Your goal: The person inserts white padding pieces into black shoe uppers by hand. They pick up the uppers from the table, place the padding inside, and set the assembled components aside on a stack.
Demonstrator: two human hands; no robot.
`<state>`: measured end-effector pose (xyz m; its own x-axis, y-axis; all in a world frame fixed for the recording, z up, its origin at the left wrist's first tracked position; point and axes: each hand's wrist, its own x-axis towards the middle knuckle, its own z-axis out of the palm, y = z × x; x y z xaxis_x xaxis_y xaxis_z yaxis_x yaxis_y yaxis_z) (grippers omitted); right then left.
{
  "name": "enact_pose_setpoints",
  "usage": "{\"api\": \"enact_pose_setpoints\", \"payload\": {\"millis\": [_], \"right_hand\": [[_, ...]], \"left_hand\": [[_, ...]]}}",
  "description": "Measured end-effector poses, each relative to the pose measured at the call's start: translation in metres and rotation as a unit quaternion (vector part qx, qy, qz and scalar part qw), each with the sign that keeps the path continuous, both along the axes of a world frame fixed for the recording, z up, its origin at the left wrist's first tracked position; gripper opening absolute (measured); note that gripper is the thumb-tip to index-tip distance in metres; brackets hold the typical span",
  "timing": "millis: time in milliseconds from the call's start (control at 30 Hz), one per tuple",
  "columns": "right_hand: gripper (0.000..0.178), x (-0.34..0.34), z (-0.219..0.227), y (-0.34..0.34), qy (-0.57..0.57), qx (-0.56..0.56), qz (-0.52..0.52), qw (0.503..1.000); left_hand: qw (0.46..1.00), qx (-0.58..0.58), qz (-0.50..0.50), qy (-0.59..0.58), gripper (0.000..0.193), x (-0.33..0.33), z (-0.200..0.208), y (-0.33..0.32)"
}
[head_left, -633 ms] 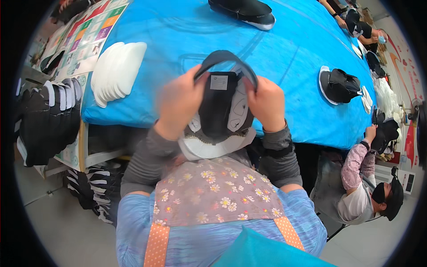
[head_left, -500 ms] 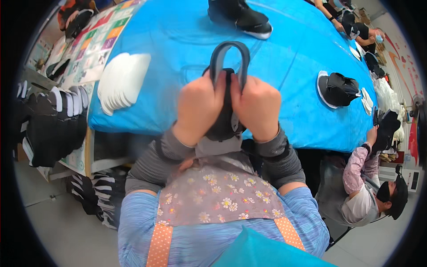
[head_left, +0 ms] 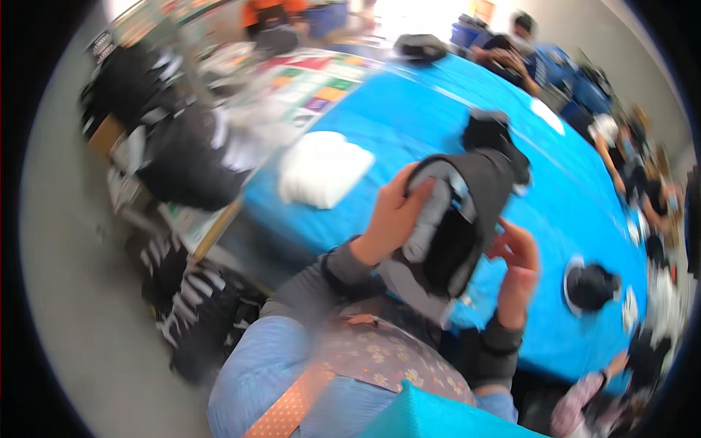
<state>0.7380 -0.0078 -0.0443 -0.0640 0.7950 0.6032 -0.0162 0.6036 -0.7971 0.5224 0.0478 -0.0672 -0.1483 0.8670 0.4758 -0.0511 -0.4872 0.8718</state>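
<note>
My left hand (head_left: 394,219) grips the edge of a black shoe upper (head_left: 493,186) with grey lining, its thumb at the opening. The upper is tilted above the near edge of the blue-covered table (head_left: 409,117), its dark opening facing me. To its right, my right hand (head_left: 517,266) has its fingers bent and apart, the fingertips close to the upper's side. Whether they touch it I cannot tell. A black shoe (head_left: 491,131) stands on the table just behind the held upper, which partly covers it.
A stack of white insole-shaped pieces (head_left: 325,171) lies left on the table. On the right sits another black upper (head_left: 593,287) with a white edge. Black uppers (head_left: 193,160) are piled at the left, with more black-and-white ones (head_left: 193,306) below. Co-workers sit along the far and right sides.
My view has turned left. Both hands pinched the upper's looped collar before; now the left grips its edge, the right has come off the collar, and the upper is tilted with its opening toward me.
</note>
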Motion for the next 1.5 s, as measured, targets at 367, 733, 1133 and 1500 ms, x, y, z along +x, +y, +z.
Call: {"api": "enact_pose_setpoints", "payload": {"millis": [367,733,1133,1500], "right_hand": [[0.055,0.03,-0.071,0.046,-0.073,0.009,0.107,0.991],[0.051,-0.003,-0.111,0.083,0.049,-0.175,0.133,0.974],[0.121,-0.146,0.074,0.036,-0.271,0.105,0.119,0.949],[0.051,-0.274,0.222,0.076,-0.201,0.299,0.334,0.871]], "left_hand": [[0.981,-0.047,-0.155,-0.11,0.044,-0.048,-0.025,-0.019],[0.927,0.146,-0.05,-0.341,0.029,-0.079,-0.042,-0.035],[0.884,0.309,0.336,0.104,0.028,-0.169,0.003,-0.051],[0.477,0.623,0.51,0.352,0.032,-0.355,0.163,-0.084]]}}
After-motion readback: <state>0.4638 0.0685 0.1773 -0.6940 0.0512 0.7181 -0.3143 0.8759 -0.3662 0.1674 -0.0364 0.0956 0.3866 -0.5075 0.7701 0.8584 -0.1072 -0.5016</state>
